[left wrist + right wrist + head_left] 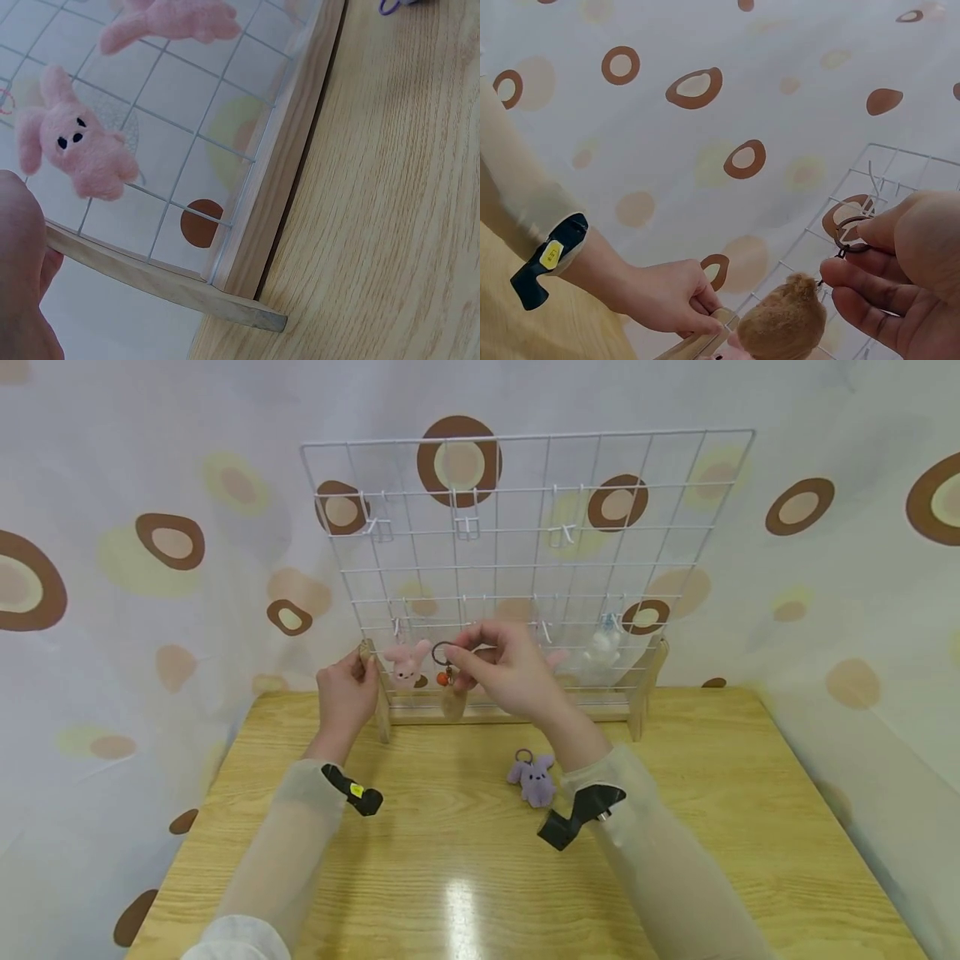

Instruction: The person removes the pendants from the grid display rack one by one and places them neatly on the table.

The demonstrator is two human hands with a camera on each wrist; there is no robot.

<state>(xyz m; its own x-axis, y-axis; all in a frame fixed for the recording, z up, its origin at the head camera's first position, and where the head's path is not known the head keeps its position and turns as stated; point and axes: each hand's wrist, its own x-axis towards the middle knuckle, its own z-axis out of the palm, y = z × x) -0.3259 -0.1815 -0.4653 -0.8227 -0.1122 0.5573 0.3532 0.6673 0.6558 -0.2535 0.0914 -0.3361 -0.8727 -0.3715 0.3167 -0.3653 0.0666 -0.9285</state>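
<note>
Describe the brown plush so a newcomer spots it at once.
Find the wire rack on the table. In front of it, the right hand pinches a dark ring, and the brown plush hangs below. Unlike the pink plushes on the rack and the purple plush on the table, it is brown and hand-held.

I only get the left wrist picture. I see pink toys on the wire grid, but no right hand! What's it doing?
Observer: The right hand is pinching a dark ring, with a fuzzy brown charm dangling below it.
Operator: Ooh! And what's that purple loop at my top edge?
Observer: It's on a purple plush animal lying on the table.
Operator: What's way up high on the grid?
Observer: The head view shows three white hooks in the upper row, with nothing hanging on them.
</note>
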